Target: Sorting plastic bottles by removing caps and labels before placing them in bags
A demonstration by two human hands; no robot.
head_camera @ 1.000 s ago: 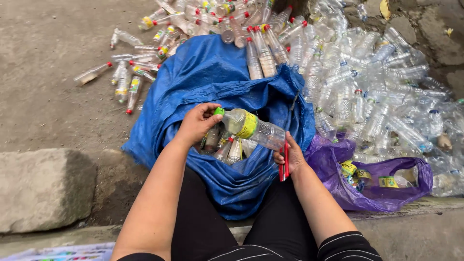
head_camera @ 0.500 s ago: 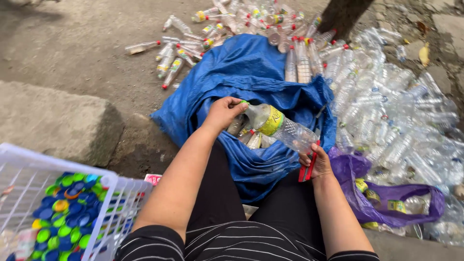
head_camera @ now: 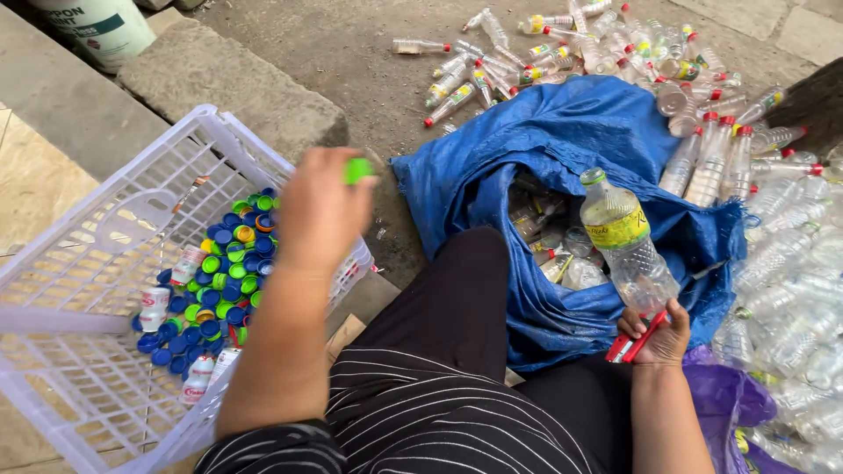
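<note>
Holding green cap (head_camera: 357,169) above basket (head_camera: 61,272) of caps (head_camera: 215,290)

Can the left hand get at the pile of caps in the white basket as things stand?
Probably yes. The left hand, holding a green cap, is right above the open-topped white basket, and nothing covers the caps inside.

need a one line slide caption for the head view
Left hand carries a green cap over a white basket of caps; right hand holds a clear uncapped bottle and red cutter.
</note>
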